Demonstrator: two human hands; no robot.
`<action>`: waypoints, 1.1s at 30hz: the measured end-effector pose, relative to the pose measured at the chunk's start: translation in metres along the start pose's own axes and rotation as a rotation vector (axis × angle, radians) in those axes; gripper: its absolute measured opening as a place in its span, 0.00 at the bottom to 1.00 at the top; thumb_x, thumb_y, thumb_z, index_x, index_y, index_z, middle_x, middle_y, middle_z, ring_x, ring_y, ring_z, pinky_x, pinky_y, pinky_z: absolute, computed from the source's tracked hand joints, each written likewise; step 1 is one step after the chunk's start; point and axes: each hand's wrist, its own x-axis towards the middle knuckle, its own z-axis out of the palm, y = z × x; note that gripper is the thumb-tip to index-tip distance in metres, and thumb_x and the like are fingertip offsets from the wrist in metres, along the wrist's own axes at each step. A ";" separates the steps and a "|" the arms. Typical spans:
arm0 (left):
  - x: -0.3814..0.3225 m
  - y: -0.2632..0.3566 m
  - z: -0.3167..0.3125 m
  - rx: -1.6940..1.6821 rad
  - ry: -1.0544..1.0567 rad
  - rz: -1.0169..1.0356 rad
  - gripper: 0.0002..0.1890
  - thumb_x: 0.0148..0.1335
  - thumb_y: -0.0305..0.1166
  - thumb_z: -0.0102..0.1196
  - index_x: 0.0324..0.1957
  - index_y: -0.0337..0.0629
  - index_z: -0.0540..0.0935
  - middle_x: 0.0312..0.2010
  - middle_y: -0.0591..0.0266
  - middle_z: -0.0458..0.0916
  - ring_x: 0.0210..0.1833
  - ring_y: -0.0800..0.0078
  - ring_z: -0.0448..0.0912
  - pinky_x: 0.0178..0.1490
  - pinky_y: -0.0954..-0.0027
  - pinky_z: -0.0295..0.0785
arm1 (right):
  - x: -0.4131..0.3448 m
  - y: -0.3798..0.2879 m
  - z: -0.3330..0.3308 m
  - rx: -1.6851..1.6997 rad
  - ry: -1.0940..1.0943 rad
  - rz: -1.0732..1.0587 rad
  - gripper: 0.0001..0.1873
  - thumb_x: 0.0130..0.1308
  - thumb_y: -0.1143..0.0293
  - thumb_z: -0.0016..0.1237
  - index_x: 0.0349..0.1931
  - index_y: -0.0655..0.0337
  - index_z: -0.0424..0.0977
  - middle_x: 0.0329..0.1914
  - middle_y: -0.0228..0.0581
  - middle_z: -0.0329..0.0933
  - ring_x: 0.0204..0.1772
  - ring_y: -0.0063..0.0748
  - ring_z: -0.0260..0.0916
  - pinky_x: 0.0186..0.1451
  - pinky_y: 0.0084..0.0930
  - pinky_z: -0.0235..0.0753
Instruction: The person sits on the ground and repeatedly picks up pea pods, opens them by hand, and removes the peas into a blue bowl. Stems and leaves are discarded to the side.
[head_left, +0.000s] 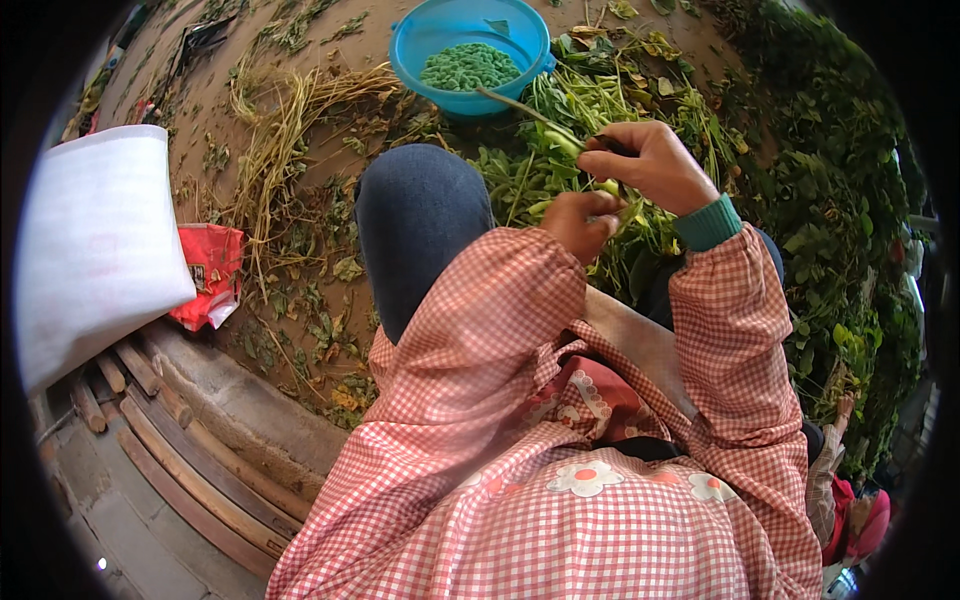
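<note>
My right hand (654, 166) grips a cut bean stalk (529, 112) between thumb and fingers. Its bare end slants up and left towards the blue plastic basin, and green pods hang along it near my fingers. Just below, my left hand (583, 223) has its fingertips pinched on green pods or leaves of the same plant; the exact grip is partly hidden. Beneath both hands lies a heap of leafy bean plants (517, 176) with pods. Beyond my knee stands the blue basin (411, 69), holding a mound of green pods (471, 67).
Dry yellow stalks (270, 142) and withered leaves litter the earth floor. At left are a white sack (105, 240), a red packet (214, 274) and wooden poles (202, 480) beside a concrete kerb (240, 401). More leafy plants (840, 187) are piled at right, near another person's sleeve (823, 480).
</note>
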 end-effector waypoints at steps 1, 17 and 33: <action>-0.001 0.003 -0.004 -0.073 -0.013 -0.054 0.11 0.57 0.25 0.49 0.42 0.35 0.77 0.34 0.64 0.80 0.25 0.84 0.71 0.28 0.79 0.68 | -0.003 0.001 -0.006 0.010 0.005 0.032 0.14 0.51 0.62 0.53 0.30 0.66 0.76 0.22 0.32 0.75 0.25 0.16 0.67 0.27 0.18 0.67; -0.010 0.037 -0.030 -0.408 0.036 -0.051 0.12 0.55 0.31 0.56 0.41 0.37 0.78 0.22 0.68 0.78 0.12 0.90 0.58 0.13 0.84 0.51 | -0.022 0.010 -0.015 -0.091 0.067 0.056 0.11 0.53 0.68 0.50 0.29 0.69 0.74 0.15 0.30 0.68 0.20 0.16 0.60 0.23 0.18 0.62; -0.011 0.037 -0.024 -0.164 0.071 0.015 0.21 0.48 0.31 0.63 0.46 0.41 0.76 0.29 0.66 0.79 0.18 0.89 0.66 0.17 0.84 0.57 | -0.042 0.002 0.002 0.075 0.071 0.137 0.11 0.61 0.71 0.39 0.39 0.69 0.71 0.20 0.33 0.71 0.19 0.16 0.63 0.21 0.15 0.62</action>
